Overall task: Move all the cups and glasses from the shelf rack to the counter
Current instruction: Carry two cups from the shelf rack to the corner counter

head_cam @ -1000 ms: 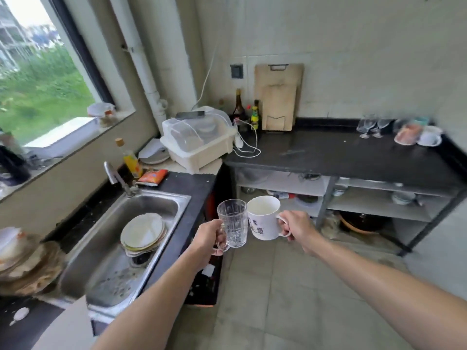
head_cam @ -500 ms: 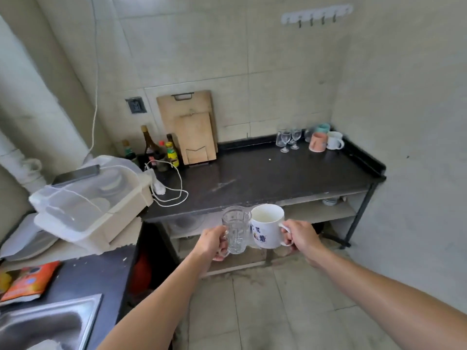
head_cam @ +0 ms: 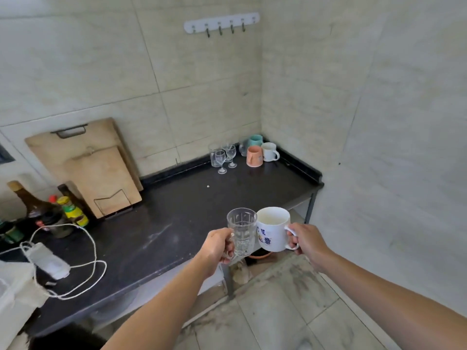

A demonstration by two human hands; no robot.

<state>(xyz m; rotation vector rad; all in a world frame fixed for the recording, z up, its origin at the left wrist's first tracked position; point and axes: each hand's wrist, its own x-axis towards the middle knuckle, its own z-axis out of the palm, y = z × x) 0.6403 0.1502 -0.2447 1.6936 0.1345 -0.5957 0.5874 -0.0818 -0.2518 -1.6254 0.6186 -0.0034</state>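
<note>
Clear faceted glass mug (head_cam: 241, 232) and white ceramic mug with blue lettering (head_cam: 273, 228) are both in the air, upright, over the front edge of the black stone counter (head_cam: 177, 223) near its right end. I cannot tell whether their sides touch or only overlap from my angle. My left hand (head_cam: 217, 247) has its fingers curled round the glass mug's handle. My right hand (head_cam: 307, 242) has its fingers hooked through the white mug's handle. I see straight through the glass mug to the counter, and the white mug's mouth shows only its pale inner wall.

At the back right corner of the counter stands a cluster of drinkware, all upright. There are two small clear stemmed glasses (head_cam: 222, 160), with a clear straight tumbler (head_cam: 213, 154) just behind them. To their right are a salmon-pink cup (head_cam: 254, 156), a teal cup (head_cam: 255, 140) behind it, and a plain white handled mug (head_cam: 270, 152) nearest the wall. From here I cannot make out what any of them contains.

Two wooden cutting boards (head_cam: 101, 178) lean against the tiled wall on the left. Beside them stand a tall dark glass bottle (head_cam: 32, 205) of brown liquid and a small yellow-capped bottle (head_cam: 73, 210). A white power adapter (head_cam: 46, 258) with its looped cord lies on the counter's left part.
</note>
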